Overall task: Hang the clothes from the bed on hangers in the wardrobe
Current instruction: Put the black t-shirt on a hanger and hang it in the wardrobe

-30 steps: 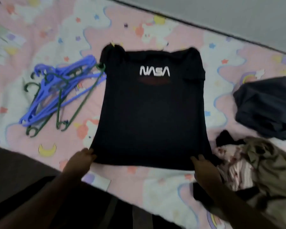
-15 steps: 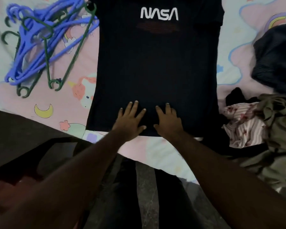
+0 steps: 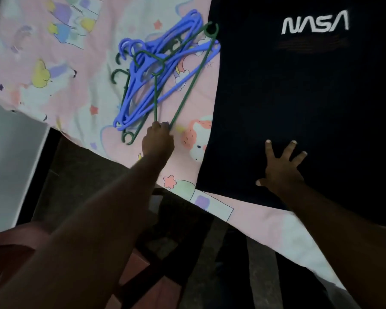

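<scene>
Across pink cartoon-print bedsheet (image 3: pixel 54 63): black NASA cotton T-shirt (image 3: pixel 299 97) flat, right; tangled blue/green plastic hangers (image 3: pixel 178 39) left. Left hand (image 3: pixel 157 139) grips thin green hanger (image 3: pixel 187 90) near corner; right hand (image 3: pixel 281 166) splayed flat on shirt. Lift slowly, free hooks first.

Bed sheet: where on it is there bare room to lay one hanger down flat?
The bed sheet is bare left of the hanger pile, and in a strip along the near edge below the T-shirt hem. Crowded: the gap between pile and T-shirt, where the left hand grips a green hanger.
</scene>
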The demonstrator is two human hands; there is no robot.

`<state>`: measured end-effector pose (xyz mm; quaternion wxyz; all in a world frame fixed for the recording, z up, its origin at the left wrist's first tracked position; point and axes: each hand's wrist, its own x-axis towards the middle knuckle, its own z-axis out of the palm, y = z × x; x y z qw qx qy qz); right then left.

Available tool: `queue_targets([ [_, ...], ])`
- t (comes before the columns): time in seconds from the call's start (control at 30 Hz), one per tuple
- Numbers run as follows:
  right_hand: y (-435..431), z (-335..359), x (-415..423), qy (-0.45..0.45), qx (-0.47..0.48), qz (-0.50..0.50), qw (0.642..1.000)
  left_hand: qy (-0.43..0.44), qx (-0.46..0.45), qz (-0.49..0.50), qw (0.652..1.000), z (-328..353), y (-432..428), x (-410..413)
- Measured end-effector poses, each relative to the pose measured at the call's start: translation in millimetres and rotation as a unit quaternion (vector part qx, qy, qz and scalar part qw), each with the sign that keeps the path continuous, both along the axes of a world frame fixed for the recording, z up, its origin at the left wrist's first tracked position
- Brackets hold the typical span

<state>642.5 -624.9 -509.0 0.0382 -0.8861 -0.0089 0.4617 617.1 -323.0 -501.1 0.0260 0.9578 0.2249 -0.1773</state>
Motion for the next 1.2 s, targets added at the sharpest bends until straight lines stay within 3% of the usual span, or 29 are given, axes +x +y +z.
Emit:
queue_targets([
  [0.23, 4, -10, 5, 0.015, -0.034, 0.019, 0.999, 0.02, -0.059, -0.021, 0.998, -17, 4, 42],
  [0.5, 7, -10, 1, 0.006, -0.049, 0.02, 0.999, 0.038, -0.045, 0.013, 0.998, -16, 10, 55],
  [0.73, 8, -5, 2, 0.013, -0.04, 0.011, 0.999, -0.04, -0.081, 0.051, 0.995, -13, 24, 31],
  [1.07, 5, -4, 0, 0.004, -0.031, 0.02, 0.999, -0.091, -0.011, 0.101, 0.991, 1, 61, 46],
  [1.2, 6, -4, 0, 0.003, -0.032, 0.017, 0.999, -0.086, 0.016, 0.055, 0.995, 6, 69, 54],
])
